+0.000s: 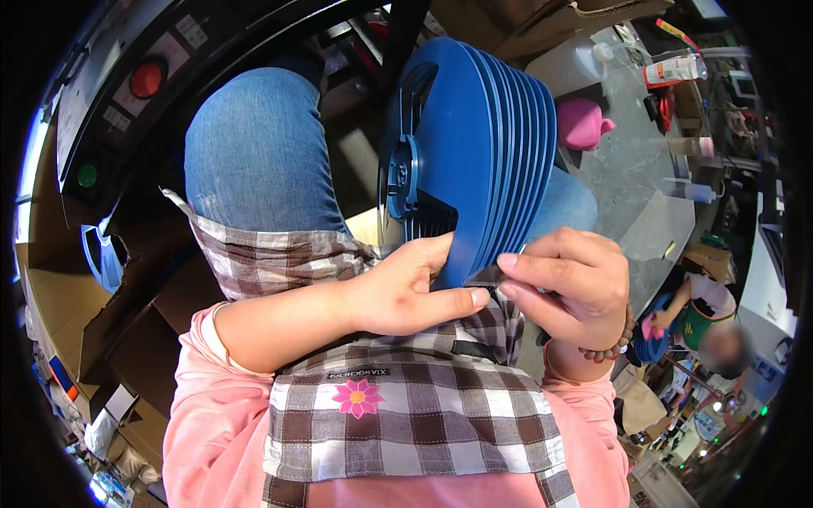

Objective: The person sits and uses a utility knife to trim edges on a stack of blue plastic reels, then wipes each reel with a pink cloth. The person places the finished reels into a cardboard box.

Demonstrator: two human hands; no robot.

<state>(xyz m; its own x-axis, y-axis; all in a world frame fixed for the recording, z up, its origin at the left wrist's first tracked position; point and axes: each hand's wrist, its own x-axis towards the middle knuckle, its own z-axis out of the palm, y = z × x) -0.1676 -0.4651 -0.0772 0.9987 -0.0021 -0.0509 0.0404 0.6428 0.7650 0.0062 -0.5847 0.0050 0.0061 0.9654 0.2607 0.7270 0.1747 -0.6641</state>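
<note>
A stack of blue round plastic discs point(461, 127), with cut-out openings and a hub at the left side, stands tilted on edge over my lap. My left hand point(411, 292) holds its near lower edge. The left thumb lies stretched along the rim, and the other fingers are hidden behind the discs. My right hand point(572, 284) is closed in a pinch at the rim, just right of the left thumb tip. Between its thumb and fingers is a small dark flat piece point(484, 276), touching or very close to the rim; its exact kind is not clear.
A black machine panel with a red button point(147, 79) and a green button point(87, 175) stands at the left, above cardboard boxes point(51, 279). Beyond the discs are a pink object point(583, 124) and a whitish plastic jug point(569, 63). Another person point(711, 317) works at far right.
</note>
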